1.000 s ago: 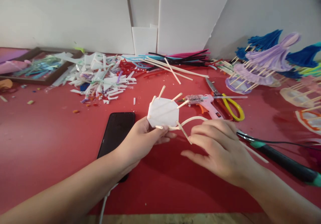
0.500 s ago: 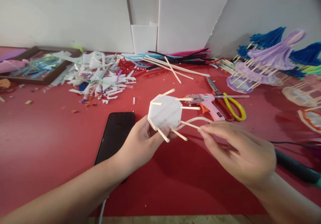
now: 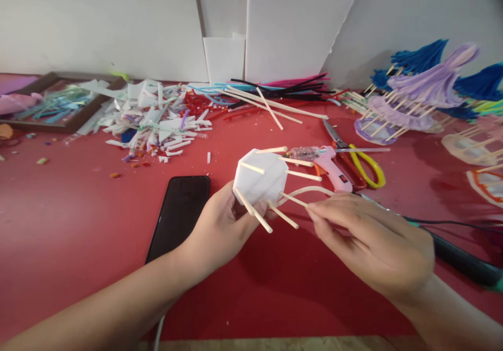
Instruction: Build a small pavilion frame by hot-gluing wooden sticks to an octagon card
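My left hand (image 3: 226, 217) grips a white many-sided foam board piece (image 3: 260, 181) by its lower left edge, held above the table. Several short wooden sticks stand out around the rim of the board. Between thumb and fingertips, my right hand (image 3: 369, 236) pinches one wooden stick (image 3: 294, 199) whose other end meets the board's right edge. Just behind the board lies a pink glue gun (image 3: 332, 167), its pale cord (image 3: 310, 188) curving toward my right hand.
A black phone (image 3: 178, 215) lies left of my left hand. Scissors (image 3: 367, 165) with yellow and red handles rest beside the glue gun. Foam scraps (image 3: 153, 115) and pipe cleaners (image 3: 275, 91) lie along the back. Purple and blue stick-built models (image 3: 416, 99) stand at the right, near a black-handled tool (image 3: 463, 256).
The foam board has tilted slightly, so its sticks now point more to the right and downward. My right hand has shifted a little left, still pinching the same stick.
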